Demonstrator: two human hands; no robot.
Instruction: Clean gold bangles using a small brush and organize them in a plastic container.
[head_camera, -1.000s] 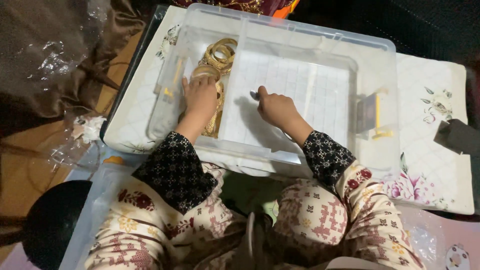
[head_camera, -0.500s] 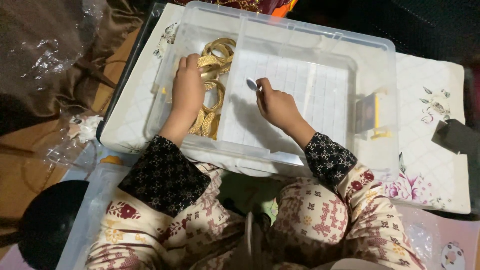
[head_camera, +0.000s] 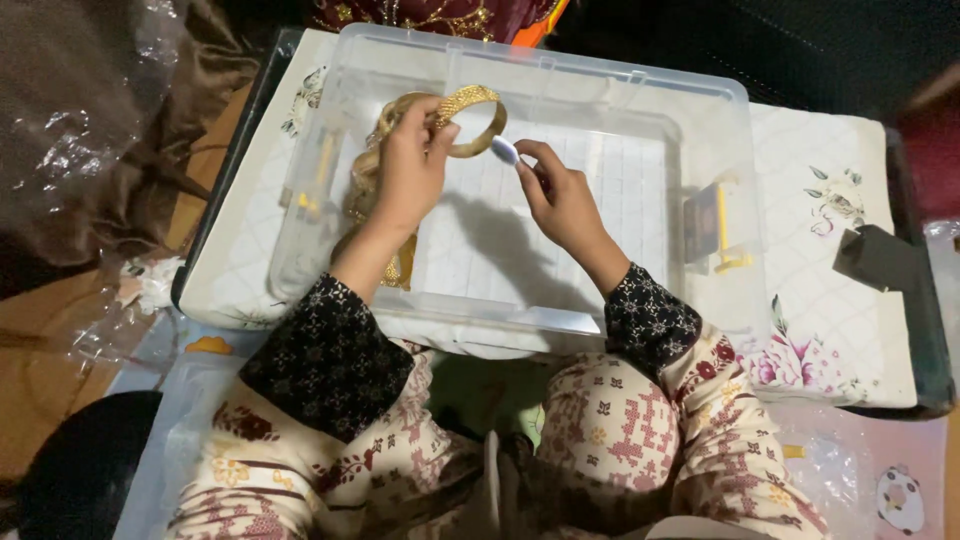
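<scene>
Resting on a white quilted cloth with floral print (head_camera: 830, 300), the clear plastic storage bin (head_camera: 640, 110) sits under both hands: the left hand (head_camera: 410, 175) pinches a textured gold bangle (head_camera: 478, 118), the right hand (head_camera: 560, 195) pinches a small white piece (head_camera: 505, 151) beside it, crumpled clear plastic wrap (head_camera: 70, 150) lying off left.

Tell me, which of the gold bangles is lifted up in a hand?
The gold bangle pinched in the left hand, raised above the clear bin. The other bangles lie piled inside the bin, behind that hand.
</scene>
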